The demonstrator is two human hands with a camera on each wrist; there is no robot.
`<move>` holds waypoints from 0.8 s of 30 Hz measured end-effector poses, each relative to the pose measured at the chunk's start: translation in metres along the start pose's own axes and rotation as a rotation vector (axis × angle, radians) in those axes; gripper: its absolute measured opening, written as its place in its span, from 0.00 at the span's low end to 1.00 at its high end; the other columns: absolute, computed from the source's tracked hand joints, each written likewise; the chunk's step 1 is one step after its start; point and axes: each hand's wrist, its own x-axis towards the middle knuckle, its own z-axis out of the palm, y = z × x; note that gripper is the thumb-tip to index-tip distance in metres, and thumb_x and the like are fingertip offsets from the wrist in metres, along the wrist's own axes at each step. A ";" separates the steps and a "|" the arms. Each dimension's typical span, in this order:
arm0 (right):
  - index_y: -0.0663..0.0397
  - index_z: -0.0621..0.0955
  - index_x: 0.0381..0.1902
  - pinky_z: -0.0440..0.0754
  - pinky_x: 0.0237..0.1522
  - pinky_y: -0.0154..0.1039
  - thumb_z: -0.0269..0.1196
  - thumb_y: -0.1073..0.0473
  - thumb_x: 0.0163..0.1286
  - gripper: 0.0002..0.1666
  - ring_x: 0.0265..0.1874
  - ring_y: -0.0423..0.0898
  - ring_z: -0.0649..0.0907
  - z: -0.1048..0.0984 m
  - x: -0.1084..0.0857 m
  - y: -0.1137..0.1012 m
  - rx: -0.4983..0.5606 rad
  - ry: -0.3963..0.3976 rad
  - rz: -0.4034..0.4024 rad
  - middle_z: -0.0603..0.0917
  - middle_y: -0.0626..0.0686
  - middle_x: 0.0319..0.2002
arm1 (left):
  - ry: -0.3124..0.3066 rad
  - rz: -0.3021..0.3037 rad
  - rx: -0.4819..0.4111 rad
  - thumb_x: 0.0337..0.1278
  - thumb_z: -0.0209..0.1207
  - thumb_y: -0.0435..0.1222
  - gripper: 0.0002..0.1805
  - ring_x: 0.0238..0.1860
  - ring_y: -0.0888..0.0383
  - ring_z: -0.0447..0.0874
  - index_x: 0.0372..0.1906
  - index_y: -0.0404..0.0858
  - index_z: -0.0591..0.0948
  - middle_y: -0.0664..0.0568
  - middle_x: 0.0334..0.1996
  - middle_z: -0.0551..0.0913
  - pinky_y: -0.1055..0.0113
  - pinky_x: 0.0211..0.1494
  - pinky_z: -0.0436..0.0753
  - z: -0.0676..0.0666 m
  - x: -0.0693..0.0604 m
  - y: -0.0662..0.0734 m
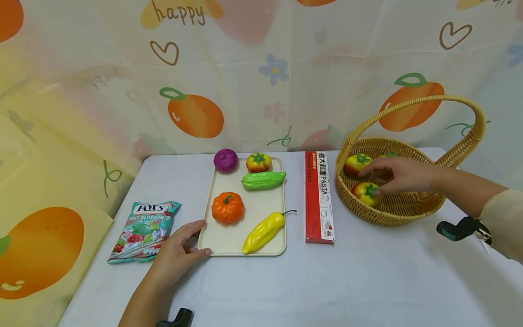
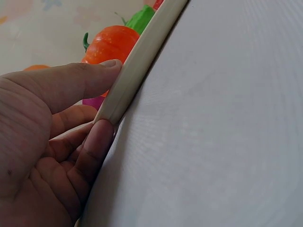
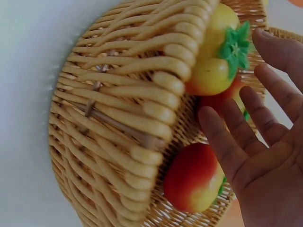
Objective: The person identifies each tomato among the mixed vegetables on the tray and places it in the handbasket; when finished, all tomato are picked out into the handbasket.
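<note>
While left hand (image 1: 175, 256) grips near-left corner of cream tray (image 1: 261, 202), right hand (image 1: 408, 175) dips into wicker basket (image 1: 384, 220), thumb and fingers well apart, beside red-yellow fruit (image 1: 362, 194); contact unclear.

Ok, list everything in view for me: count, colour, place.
Tray: one, cream, mid-table
Onion: one, purple, tray's far left corner
Tomatoes: four visible, red-yellow with green tops, one on tray, three in basket
Gourd: one, green, far right of tray
Pumpkin: one, orange, tray's left half
Pepper: one, yellow, tray's near right
Candy bag: one, teal and red, left of tray
Pasta box: one, red and white, between tray and basket
Basket: one, tan, table's right side
Table: one, white, underneath
Backdrop: one, patterned cream, behind table
Wrist gear: two, black, by each wrist
Sleeve: one, beige, right arm
Left hand: one, bare, holding tray's near left corner
Right hand: one, bare, in basket, by tomatoes
</note>
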 end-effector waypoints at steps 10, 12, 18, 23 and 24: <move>0.45 0.81 0.69 0.86 0.58 0.53 0.79 0.54 0.65 0.35 0.64 0.57 0.80 -0.010 -0.006 -0.009 -0.002 0.033 -0.029 0.80 0.52 0.68 | -0.009 0.000 -0.017 0.56 0.80 0.40 0.44 0.51 0.51 0.80 0.78 0.42 0.74 0.46 0.76 0.74 0.72 0.47 0.85 0.000 -0.001 0.001; 0.45 0.81 0.70 0.86 0.56 0.48 0.78 0.54 0.66 0.35 0.64 0.57 0.79 -0.010 -0.007 -0.012 0.010 0.036 -0.038 0.79 0.52 0.68 | -0.009 0.000 -0.013 0.56 0.80 0.40 0.44 0.51 0.51 0.80 0.78 0.42 0.74 0.46 0.76 0.74 0.72 0.47 0.85 0.000 -0.001 0.001; 0.45 0.80 0.70 0.85 0.51 0.33 0.78 0.54 0.66 0.36 0.66 0.59 0.78 -0.009 -0.013 -0.026 0.057 0.036 -0.070 0.78 0.52 0.70 | -0.006 0.005 -0.007 0.56 0.80 0.40 0.44 0.52 0.51 0.79 0.78 0.42 0.75 0.47 0.76 0.74 0.72 0.47 0.85 0.001 0.000 0.001; 0.43 0.81 0.69 0.87 0.50 0.33 0.79 0.56 0.66 0.34 0.61 0.56 0.83 -0.005 -0.016 -0.038 0.113 0.026 -0.095 0.78 0.51 0.69 | -0.008 -0.002 -0.023 0.55 0.80 0.39 0.45 0.50 0.51 0.80 0.78 0.42 0.75 0.47 0.76 0.73 0.72 0.46 0.85 0.000 0.000 0.000; 0.43 0.81 0.69 0.87 0.50 0.34 0.79 0.56 0.66 0.34 0.59 0.56 0.85 -0.004 -0.016 -0.040 0.133 0.017 -0.095 0.78 0.52 0.69 | -0.007 -0.003 -0.026 0.55 0.80 0.39 0.45 0.50 0.51 0.80 0.78 0.42 0.75 0.47 0.76 0.73 0.71 0.46 0.85 0.000 0.000 0.000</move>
